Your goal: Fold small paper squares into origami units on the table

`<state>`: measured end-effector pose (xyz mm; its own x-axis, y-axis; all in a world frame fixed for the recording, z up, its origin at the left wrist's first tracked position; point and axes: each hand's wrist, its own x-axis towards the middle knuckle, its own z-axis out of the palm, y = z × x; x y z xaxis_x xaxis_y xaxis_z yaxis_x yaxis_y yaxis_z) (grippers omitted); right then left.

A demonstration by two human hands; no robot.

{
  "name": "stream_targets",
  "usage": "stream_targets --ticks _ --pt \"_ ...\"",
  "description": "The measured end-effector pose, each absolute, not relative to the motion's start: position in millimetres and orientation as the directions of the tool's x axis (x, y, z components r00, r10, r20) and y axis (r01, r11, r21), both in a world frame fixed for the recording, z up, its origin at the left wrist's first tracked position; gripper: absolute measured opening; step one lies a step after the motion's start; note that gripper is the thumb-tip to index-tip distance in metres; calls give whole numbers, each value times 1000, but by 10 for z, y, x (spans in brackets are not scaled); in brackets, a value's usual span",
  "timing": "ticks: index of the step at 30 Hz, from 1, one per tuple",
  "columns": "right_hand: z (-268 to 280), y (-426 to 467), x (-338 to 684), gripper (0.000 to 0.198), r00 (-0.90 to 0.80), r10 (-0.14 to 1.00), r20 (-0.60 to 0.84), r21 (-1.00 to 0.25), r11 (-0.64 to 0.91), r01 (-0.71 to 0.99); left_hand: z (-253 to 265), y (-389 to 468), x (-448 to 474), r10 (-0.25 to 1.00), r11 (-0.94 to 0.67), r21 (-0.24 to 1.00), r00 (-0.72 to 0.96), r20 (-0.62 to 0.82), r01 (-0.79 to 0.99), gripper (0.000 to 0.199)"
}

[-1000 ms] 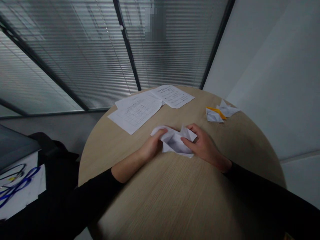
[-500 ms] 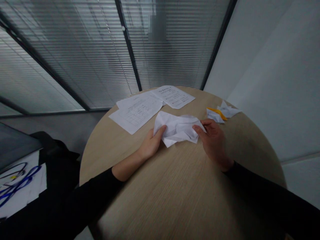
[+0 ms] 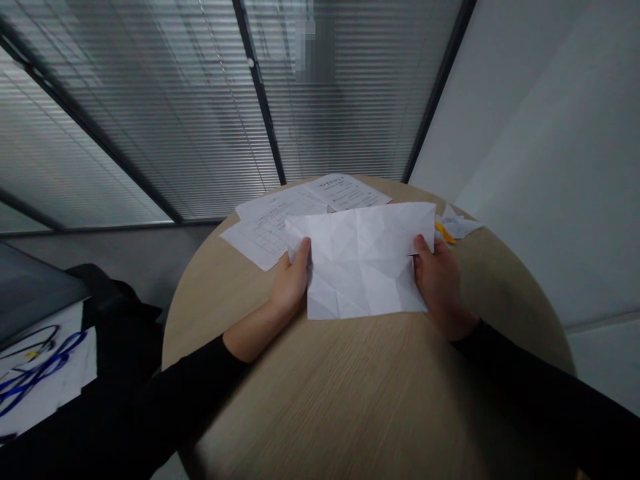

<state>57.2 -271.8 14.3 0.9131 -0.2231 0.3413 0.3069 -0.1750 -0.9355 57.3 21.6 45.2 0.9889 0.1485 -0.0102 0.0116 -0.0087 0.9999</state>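
Note:
A white sheet of paper (image 3: 363, 263), covered in crossing crease lines, is spread out between my two hands above the round table. My left hand (image 3: 291, 280) grips its left side, thumb on the face turned to me and fingers hidden behind. On the opposite side my right hand (image 3: 440, 280) pinches the right edge in the same way, thumb in front. The sheet's upper part covers some of what lies behind it on the table.
Printed sheets (image 3: 265, 230) lie on the far side of the wooden table (image 3: 370, 400). Folded white paper pieces (image 3: 460, 223) and an orange piece (image 3: 444, 232) sit at the far right. Blue cords (image 3: 45, 367) rest on white papers at lower left. Blinds and a wall stand beyond.
The paper, crumpled and partly folded before, is now opened wide and nearly flat. My right hand has moved slightly right and my left hand slightly left, so they are farther apart.

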Motion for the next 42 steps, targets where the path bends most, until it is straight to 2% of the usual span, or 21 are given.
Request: stream_targets --ticks 4,8,10,12,15,19,21,23,24,26,28,29,30,32,34,36,39,42 --pt "75 -2702 639 45 934 -209 290 -953 -149 263 519 230 503 166 -51 997 984 62 -54 53" --pt "50 -2672 687 43 931 -323 172 -976 -184 117 540 382 310 116 -37 998 992 -50 54 54" --pt "100 -2578 744 45 936 -319 151 -975 -203 88 553 540 162 107 -20 995 990 -94 97 54" --pt "183 -2423 841 45 949 -241 202 -963 -226 147 577 741 -5 90 -35 992 989 -115 119 51" --pt "332 -2123 1069 44 961 -47 272 -920 -306 245 630 1072 -249 89 -132 983 989 -115 126 50" --pt "491 -1674 1471 44 919 207 336 -850 -355 390 681 1476 -510 129 -378 918 988 -79 123 43" --pt "530 -1434 1662 47 894 324 310 -832 -362 420 688 1651 -614 208 -504 863 976 65 50 45" --pt "532 -1186 1808 49 873 403 276 -850 -321 417 695 1793 -699 281 -628 777 919 276 -42 51" --pt "518 -1062 1859 49 855 451 256 -865 -288 411 702 1843 -732 279 -691 717 882 380 -90 55" --pt "470 -823 1912 46 812 535 233 -887 -226 403 727 1881 -770 143 -789 568 829 541 -235 53" --pt "408 -613 1909 42 776 588 227 -903 -171 394 752 1840 -761 -138 -806 408 806 575 -428 36" --pt "381 -527 1892 41 764 606 222 -916 -140 377 755 1800 -740 -287 -788 349 804 520 -507 23" --pt "361 -460 1871 41 750 627 208 -932 -105 347 746 1758 -711 -417 -760 314 797 436 -569 19" --pt "350 -394 1833 44 698 703 136 -970 -50 240 689 1694 -644 -592 -695 303 758 273 -652 44" --pt "387 -431 1820 50 596 803 18 -993 -54 103 591 1691 -590 -667 -664 316 728 160 -678 59" --pt "465 -551 1841 48 489 867 -98 -993 -119 12 494 1746 -567 -687 -660 328 719 101 -676 66" --pt "609 -777 1885 40 438 877 -198 -976 -216 -10 431 1863 -578 -698 -640 353 709 102 -682 68" --pt "706 -909 1861 31 410 867 -283 -959 -262 -109 470 1937 -594 -710 -618 360 692 127 -699 67"
